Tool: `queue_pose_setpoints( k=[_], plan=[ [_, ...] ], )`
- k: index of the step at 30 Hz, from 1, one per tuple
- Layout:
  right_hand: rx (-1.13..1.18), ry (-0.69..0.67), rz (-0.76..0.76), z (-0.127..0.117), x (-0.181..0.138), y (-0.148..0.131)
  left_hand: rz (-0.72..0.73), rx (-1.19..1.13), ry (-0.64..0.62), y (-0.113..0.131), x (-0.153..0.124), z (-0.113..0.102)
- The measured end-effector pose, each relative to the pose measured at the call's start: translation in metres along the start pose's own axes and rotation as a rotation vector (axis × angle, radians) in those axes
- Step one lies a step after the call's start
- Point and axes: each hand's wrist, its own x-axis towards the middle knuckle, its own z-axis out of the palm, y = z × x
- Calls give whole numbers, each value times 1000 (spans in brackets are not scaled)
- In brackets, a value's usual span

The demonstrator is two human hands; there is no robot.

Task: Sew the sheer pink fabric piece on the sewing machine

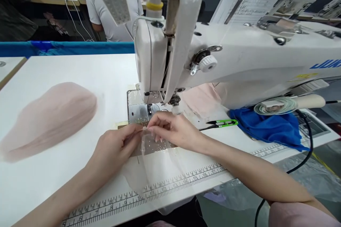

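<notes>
A big white sewing table (53, 74) fills most of the picture, in a busy workroom. Along its near edge, at the bottom of the frame, runs a printed ruler (149, 189) for measuring cloth.

In the middle, reaching off to the right, stands a white sewing machine (239, 60). Its needle end hangs over a shiny metal plate (137, 111) set into the table.

Just below that plate, both hands meet. The left hand (114, 147) comes in from the lower left. Its thumb and fingers are pinched shut on the edge of a thin see-through fabric piece (151, 163). The right hand (173, 129) comes in from the lower right. Its fingertips also pinch the same edge, right beside the left fingers, so the two hands touch. It looks like they grip so close together because the cloth is so thin and floppy. The rest of the piece lies flat on the table and droops toward the ruler.

On the left side of the frame lies a pile of pale pink fabric pieces (50, 118), well apart from the hands. Right of the hands lie small thread snips with green handles (222, 123), near enough to grab. Further right is a bunched blue cloth (266, 127), with a roll of tape (274, 105) on top. A black cable (306, 149) hangs off the table edge there.

At the top left, behind a blue divider (66, 48), a person in a white shirt (112, 7) stands at another bench, back turned.
</notes>
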Motion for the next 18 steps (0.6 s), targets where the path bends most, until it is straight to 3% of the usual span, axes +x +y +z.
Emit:
queue_pose_setpoints(
  k=[7,18],
  plan=[
    [-194,148,-159,10,-2,5,101,31,126,0,-1,4],
    [-180,100,-235,9,-3,6,187,82,200,0,-3,3]
  ],
)
